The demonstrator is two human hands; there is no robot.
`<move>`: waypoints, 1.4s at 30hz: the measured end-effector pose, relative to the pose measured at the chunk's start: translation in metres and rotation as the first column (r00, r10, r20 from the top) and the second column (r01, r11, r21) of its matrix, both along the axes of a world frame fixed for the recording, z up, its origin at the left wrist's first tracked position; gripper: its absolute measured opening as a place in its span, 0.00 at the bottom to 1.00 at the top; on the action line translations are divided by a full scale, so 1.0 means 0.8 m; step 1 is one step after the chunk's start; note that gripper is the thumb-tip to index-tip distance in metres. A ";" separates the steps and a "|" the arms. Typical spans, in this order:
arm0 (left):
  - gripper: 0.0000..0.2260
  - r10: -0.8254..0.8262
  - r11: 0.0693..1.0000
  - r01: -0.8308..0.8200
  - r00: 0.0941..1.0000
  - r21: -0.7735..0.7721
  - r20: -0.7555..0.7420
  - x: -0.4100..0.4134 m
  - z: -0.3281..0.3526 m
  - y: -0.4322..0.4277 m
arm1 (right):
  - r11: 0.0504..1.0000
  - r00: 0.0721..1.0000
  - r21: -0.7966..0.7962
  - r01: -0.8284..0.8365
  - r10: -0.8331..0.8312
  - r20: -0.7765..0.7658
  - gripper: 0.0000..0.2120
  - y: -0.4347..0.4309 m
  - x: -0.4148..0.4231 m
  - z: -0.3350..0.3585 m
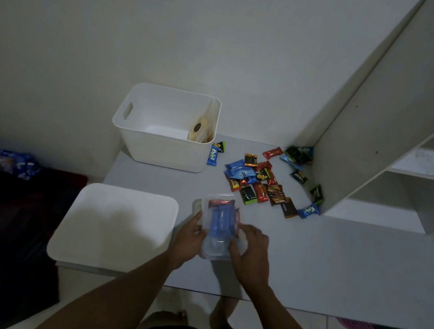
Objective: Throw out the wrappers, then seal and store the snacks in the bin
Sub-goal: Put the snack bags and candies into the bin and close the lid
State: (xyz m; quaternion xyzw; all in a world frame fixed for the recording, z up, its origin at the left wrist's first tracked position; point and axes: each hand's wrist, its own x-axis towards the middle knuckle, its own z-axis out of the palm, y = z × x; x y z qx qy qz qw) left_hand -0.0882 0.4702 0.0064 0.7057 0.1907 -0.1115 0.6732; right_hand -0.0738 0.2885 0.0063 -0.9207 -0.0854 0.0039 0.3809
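Note:
A clear plastic container (219,218) with blue and red snack packs inside sits on the grey table (334,257) near its front. My left hand (189,237) grips its left side and my right hand (251,251) holds its right side over the clear lid. A white bin (143,140) stands at the back of the table with a tan snack bag (202,129) leaning in its right corner. The bin's white lid (113,223) lies flat at the front left. Several loose snack packs (259,182) lie scattered to the right of the bin.
A white shelf unit (398,156) rises at the right, with more snack packs (300,154) at its foot. A blue pack (212,156) leans against the bin's right wall. Dark bedding (5,209) lies at the left. A pink basket (359,328) sits on the floor below the table.

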 end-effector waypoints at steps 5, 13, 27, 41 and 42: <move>0.19 -0.045 0.999 0.045 0.999 0.008 0.014 0.004 0.001 0.003 | 0.958 0.906 0.242 0.150 -0.036 -0.421 0.31 0.003 0.023 0.003; 0.34 -0.177 0.981 0.175 0.984 0.087 0.022 0.009 -0.004 0.004 | 0.933 0.882 0.326 0.151 0.021 -0.470 0.20 0.008 0.009 -0.012; 0.37 -0.175 0.935 0.001 0.871 0.355 0.458 0.104 0.170 0.092 | 0.886 0.972 0.415 -0.206 0.136 0.192 0.30 0.090 0.095 0.159; 0.40 -0.168 0.845 -0.112 0.873 0.523 0.458 0.219 0.265 0.303 | 0.828 0.914 0.385 -0.406 0.361 0.187 0.44 0.285 0.269 0.228; 0.40 -0.179 0.840 -0.084 0.890 0.536 0.420 0.233 0.257 0.315 | 0.832 0.914 0.379 -0.406 0.374 0.158 0.46 0.295 0.286 0.216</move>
